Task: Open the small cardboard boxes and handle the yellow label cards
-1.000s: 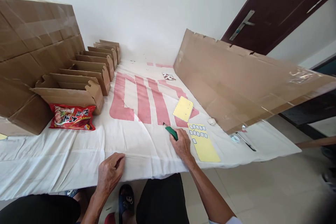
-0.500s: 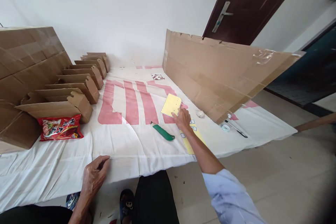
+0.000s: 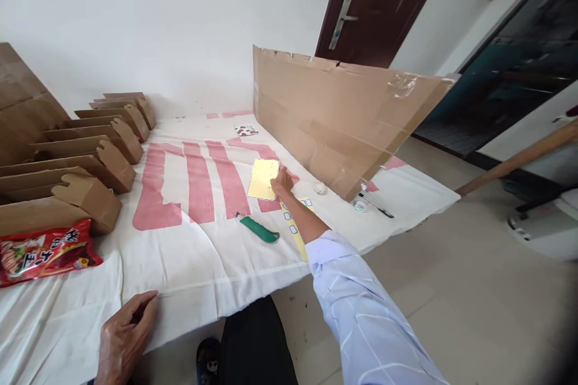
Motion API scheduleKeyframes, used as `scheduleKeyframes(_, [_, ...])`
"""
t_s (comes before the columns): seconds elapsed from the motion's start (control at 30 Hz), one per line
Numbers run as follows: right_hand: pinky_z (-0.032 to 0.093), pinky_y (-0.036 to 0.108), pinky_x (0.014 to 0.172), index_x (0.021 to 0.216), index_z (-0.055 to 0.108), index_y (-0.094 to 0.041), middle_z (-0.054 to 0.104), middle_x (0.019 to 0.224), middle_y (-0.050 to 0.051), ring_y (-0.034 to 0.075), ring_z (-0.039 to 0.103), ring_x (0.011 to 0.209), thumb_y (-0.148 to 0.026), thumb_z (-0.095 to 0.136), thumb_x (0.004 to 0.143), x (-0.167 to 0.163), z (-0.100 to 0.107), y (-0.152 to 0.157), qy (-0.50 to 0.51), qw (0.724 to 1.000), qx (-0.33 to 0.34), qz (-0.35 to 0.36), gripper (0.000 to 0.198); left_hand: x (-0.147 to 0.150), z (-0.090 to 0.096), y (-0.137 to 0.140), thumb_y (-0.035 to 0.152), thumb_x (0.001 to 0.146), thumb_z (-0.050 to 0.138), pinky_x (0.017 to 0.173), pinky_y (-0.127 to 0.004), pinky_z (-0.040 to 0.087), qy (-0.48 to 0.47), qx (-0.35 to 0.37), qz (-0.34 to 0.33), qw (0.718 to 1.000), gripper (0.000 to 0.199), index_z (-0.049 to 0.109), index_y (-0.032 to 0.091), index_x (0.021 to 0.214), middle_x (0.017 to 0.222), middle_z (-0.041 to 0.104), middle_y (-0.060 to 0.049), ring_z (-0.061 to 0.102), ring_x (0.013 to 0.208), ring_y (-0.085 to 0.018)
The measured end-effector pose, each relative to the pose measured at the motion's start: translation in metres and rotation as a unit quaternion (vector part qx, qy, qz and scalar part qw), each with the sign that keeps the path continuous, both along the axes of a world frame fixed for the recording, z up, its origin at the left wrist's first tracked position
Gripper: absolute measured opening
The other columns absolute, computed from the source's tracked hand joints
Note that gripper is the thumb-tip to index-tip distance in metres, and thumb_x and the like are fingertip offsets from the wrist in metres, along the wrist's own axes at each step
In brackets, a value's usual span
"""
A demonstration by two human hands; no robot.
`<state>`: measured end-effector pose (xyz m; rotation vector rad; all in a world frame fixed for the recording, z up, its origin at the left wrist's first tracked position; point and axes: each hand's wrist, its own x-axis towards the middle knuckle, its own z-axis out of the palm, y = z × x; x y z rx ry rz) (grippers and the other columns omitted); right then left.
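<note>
While the R hand (image 3: 282,181) pinched the flat yellow paper sheet (image 3: 263,178) w/ fingertips, the L hand (image 3: 123,337) rested loosely curled, empty, on the white cloth (image 3: 189,252); pick-up step, approx.; next calls for lifting.

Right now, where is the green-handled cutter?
In the head view, the green-handled cutter lies on the white cloth, near its front edge, just left of the right hand's sleeve and below the yellow sheet.

Matt yellow paper card (image 3: 264,178) lies on creased white cloth (image 3: 198,252). The cutter (image 3: 259,230) has a smooth green plastic handle. Rough brown cardboard sheet (image 3: 334,120); glossy foil packet (image 3: 43,251).
</note>
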<state>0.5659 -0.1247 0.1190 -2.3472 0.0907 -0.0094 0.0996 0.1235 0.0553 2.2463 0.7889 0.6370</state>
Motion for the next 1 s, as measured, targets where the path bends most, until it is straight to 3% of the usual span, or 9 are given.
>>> scheduleKeyframes(0.17, [0.05, 0.032, 0.078, 0.094, 0.067, -0.019, 0.074, 0.093, 0.004, 0.022, 0.065, 0.086, -0.019, 0.057, 0.071, -0.02, 0.004, 0.003, -0.023, 0.983, 0.182, 0.006, 0.025, 0.001, -0.001, 0.001, 0.052, 0.074, 0.067, 0.071, -0.032, 0.064, 0.009, -0.009, 0.01, 1.0, 0.033, 0.082, 0.025, 0.083, 0.08, 0.083, -0.002, 0.079, 0.073, -0.026])
scheduleKeyframes(0.23, [0.047, 0.029, 0.068, 0.076, 0.063, -0.021, 0.069, 0.076, 0.0, 0.018, 0.061, 0.074, -0.024, 0.055, 0.071, -0.035, 0.008, 0.004, -0.034, 0.967, 0.251, 0.018, 0.009, 0.002, -0.002, 0.003, 0.053, 0.073, 0.067, 0.071, -0.033, 0.064, 0.01, -0.019, 0.013, 1.0, 0.034, 0.082, 0.025, 0.083, 0.08, 0.083, -0.002, 0.079, 0.073, -0.026])
scheduleKeyframes(0.3, [0.044, 0.027, 0.063, 0.066, 0.057, -0.022, 0.062, 0.067, -0.002, 0.016, 0.056, 0.068, -0.029, 0.056, 0.071, -0.054, 0.012, 0.004, -0.045, 0.949, 0.312, 0.028, 0.009, 0.002, -0.002, 0.005, 0.053, 0.072, 0.067, 0.072, -0.033, 0.064, 0.01, -0.029, 0.014, 0.999, 0.034, 0.082, 0.025, 0.084, 0.081, 0.083, -0.002, 0.079, 0.073, -0.026])
scheduleKeyframes(0.5, [0.047, 0.028, 0.062, 0.07, 0.059, -0.022, 0.065, 0.069, -0.001, 0.016, 0.058, 0.068, -0.045, 0.066, 0.071, -0.139, 0.028, 0.001, -0.042, 0.887, 0.452, 0.082, 0.024, 0.011, 0.005, 0.001, 0.053, 0.072, 0.068, 0.071, -0.034, 0.061, -0.027, -0.074, 0.002, 0.997, 0.035, 0.082, 0.022, 0.083, 0.079, 0.082, -0.004, 0.077, 0.073, -0.026])
scheduleKeyframes(0.6, [0.05, 0.03, 0.064, 0.076, 0.063, -0.022, 0.068, 0.072, 0.0, 0.017, 0.061, 0.07, -0.048, 0.074, 0.072, -0.186, 0.031, 0.0, -0.004, 0.851, 0.512, 0.116, 0.029, 0.015, 0.015, -0.014, 0.049, 0.072, 0.068, 0.067, -0.033, 0.06, -0.097, -0.117, 0.004, 0.988, 0.032, 0.079, 0.02, 0.081, 0.075, 0.08, -0.005, 0.074, 0.069, -0.024])
scheduleKeyframes(0.73, [0.051, 0.03, 0.065, 0.079, 0.069, -0.022, 0.071, 0.077, 0.0, 0.017, 0.063, 0.072, -0.043, 0.086, 0.067, -0.237, 0.027, -0.001, 0.057, 0.793, 0.589, 0.145, 0.03, 0.021, 0.029, -0.046, 0.04, 0.08, 0.068, 0.058, -0.027, 0.053, -0.172, -0.102, -0.037, 0.979, 0.022, 0.078, 0.02, 0.081, 0.077, 0.076, -0.005, 0.069, 0.067, -0.018])
scheduleKeyframes(0.83, [0.049, 0.03, 0.064, 0.08, 0.071, -0.022, 0.071, 0.076, -0.001, 0.016, 0.062, 0.07, -0.042, 0.089, 0.067, -0.264, 0.022, 0.002, 0.086, 0.785, 0.592, 0.162, 0.03, 0.023, 0.041, -0.068, 0.028, 0.084, 0.067, 0.06, -0.024, 0.052, -0.205, -0.089, -0.093, 0.97, 0.014, 0.078, 0.021, 0.089, 0.09, 0.074, -0.006, 0.069, 0.078, -0.017])
scheduleKeyframes(1.0, [0.049, 0.028, 0.064, 0.074, 0.066, -0.022, 0.07, 0.076, -0.002, 0.014, 0.059, 0.068, -0.044, 0.092, 0.065, -0.294, 0.013, 0.012, 0.12, 0.77, 0.604, 0.166, 0.035, 0.023, 0.057, -0.089, 0.023, 0.088, 0.07, 0.068, -0.026, 0.054, -0.225, -0.086, -0.131, 0.962, 0.018, 0.078, 0.024, 0.105, 0.115, 0.072, -0.01, 0.071, 0.1, -0.02])
